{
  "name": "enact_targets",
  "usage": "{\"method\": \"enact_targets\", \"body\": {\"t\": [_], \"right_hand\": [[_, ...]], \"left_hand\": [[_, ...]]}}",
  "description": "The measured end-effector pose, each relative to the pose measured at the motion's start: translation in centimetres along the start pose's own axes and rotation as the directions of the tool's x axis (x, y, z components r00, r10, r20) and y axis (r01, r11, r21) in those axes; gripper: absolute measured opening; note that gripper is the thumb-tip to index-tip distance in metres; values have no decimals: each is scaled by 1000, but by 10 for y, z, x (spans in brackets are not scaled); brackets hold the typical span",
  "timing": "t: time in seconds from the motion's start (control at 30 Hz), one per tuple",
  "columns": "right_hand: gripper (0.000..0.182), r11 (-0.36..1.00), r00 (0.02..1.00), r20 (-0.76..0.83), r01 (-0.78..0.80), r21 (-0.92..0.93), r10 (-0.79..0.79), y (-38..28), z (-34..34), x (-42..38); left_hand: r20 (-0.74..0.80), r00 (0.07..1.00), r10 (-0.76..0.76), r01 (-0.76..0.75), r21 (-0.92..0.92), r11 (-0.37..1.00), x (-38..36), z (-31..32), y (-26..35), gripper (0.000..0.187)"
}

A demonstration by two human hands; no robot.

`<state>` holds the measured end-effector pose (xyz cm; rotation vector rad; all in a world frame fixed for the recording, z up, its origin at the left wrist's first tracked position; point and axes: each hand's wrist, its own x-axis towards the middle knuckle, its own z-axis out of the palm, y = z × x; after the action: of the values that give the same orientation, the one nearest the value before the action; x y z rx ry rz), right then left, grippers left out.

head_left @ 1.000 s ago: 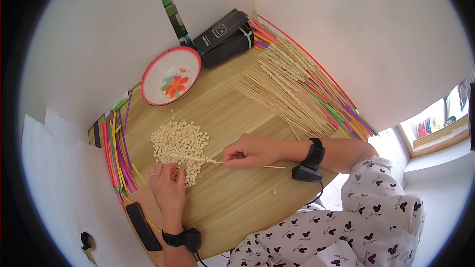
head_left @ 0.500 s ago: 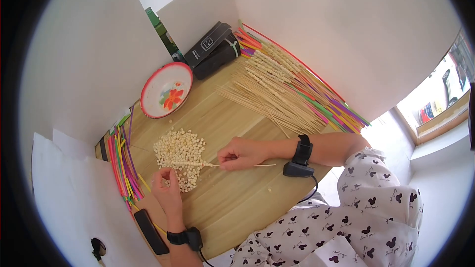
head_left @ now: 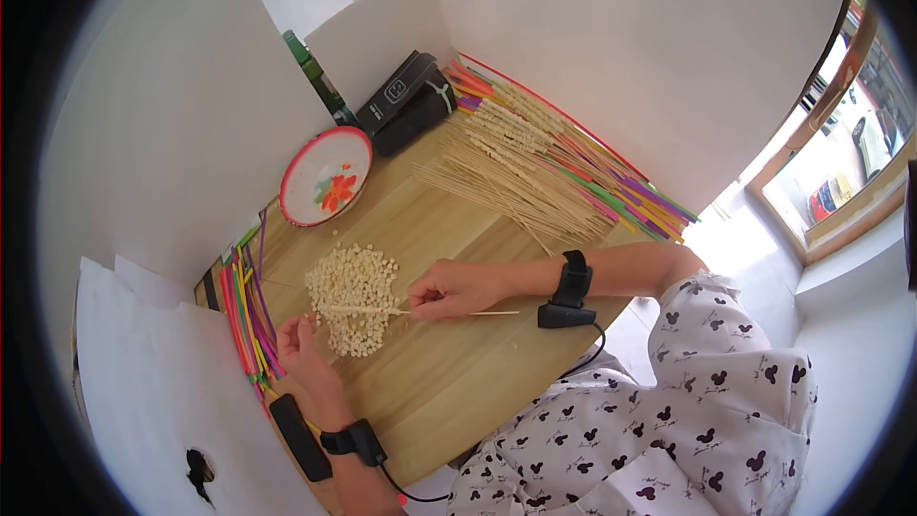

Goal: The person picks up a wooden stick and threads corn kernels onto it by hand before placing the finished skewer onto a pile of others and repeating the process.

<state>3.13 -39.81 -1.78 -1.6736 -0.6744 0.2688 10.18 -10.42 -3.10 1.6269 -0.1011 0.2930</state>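
Note:
My right hand [head_left: 443, 290] is closed round a thin wooden stick [head_left: 497, 312], whose far part carries a row of small pale pieces [head_left: 358, 310]. That row lies over a heap of pale, bead-like pieces [head_left: 351, 272] on the wooden table [head_left: 430, 392]. At the left end of the row is my left hand [head_left: 304, 352], thumb and fingertips pressed together; whatever may be between them is too small to make out. Both wrists wear black bands.
Behind the heap stands a red-rimmed bowl [head_left: 327, 177], beside a black box [head_left: 399, 94]. Bare and loaded sticks [head_left: 521, 182] lie with coloured strips at the back right. More coloured strips [head_left: 244, 311] and a black oblong object [head_left: 300, 437] line the left edge.
My left hand has moved left, from the heap's lower edge to the row's left end. My right hand still grips the stick. The whole view has shifted slightly.

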Motion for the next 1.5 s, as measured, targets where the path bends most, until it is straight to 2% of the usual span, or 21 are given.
{"method": "enact_targets", "body": {"t": [0.1,0.17,0.2,0.3,0.43,0.47,0.53,0.67,0.7,0.73,0.77,0.8,0.83,0.9,0.97,1.1,1.23,1.3,1.5], "right_hand": [[26,1000,999,-45,9,-15,-10,-7,11,2],[26,992,993,-91,-59,108,69,-14,18,2],[26,992,996,-69,-57,112,65,-12,22,2],[24,950,967,-136,-178,256,217,-1,37,0],[19,904,951,-58,-270,332,305,-4,39,-3],[18,895,945,-50,-288,341,323,-6,39,-3],[17,899,947,-20,-299,322,322,-10,39,-1],[16,916,948,-47,-291,277,315,-13,41,-3],[16,918,954,-10,-286,276,300,-12,41,-3],[16,904,941,-36,-313,290,337,-9,40,-5],[16,889,925,-59,-341,305,375,-6,40,-4],[16,891,934,-11,-337,306,357,-4,41,-3],[16,896,936,-39,-322,305,350,-3,41,-4],[16,903,938,-56,-313,295,343,-7,41,-2],[16,888,918,-61,-361,285,393,-11,39,-2],[15,894,914,-78,-367,257,397,-16,39,0],[14,893,913,-95,-360,270,397,-10,39,-3],[14,895,914,-98,-356,267,393,-7,38,-3],[15,864,904,-95,-362,351,417,-1,37,-2]], "left_hand": [[-39,998,-55,51,-89,995,-3,0,6,11],[-67,994,-88,77,-151,985,-1,2,6,13],[-33,994,-105,96,-212,973,3,-3,-5,15],[0,993,-115,109,-315,943,5,-12,-13,16],[37,986,-164,163,-452,877,3,-10,-13,17],[-2,986,-165,147,-446,883,3,-11,-14,17],[56,975,-216,215,-496,841,4,-10,-15,17],[38,975,-219,206,-525,826,5,-7,-15,17],[74,974,-213,219,-534,816,4,-5,-17,16],[96,974,-206,225,-539,812,4,-7,-17,16],[79,974,-212,222,-513,829,3,-6,-16,15],[69,973,-220,225,-488,843,2,-4,-13,15],[29,975,-218,205,-483,851,0,-5,-11,15],[106,970,-218,242,-468,850,1,-3,-7,15],[110,972,-206,233,-477,847,1,-2,-8,15],[146,965,-218,262,-487,833,0,-3,-9,15],[173,962,-212,271,-489,829,0,-2,-12,14],[148,955,-258,297,-523,799,-1,-1,-11,12],[136,965,-223,261,-557,789,1,-4,-9,13]]}}
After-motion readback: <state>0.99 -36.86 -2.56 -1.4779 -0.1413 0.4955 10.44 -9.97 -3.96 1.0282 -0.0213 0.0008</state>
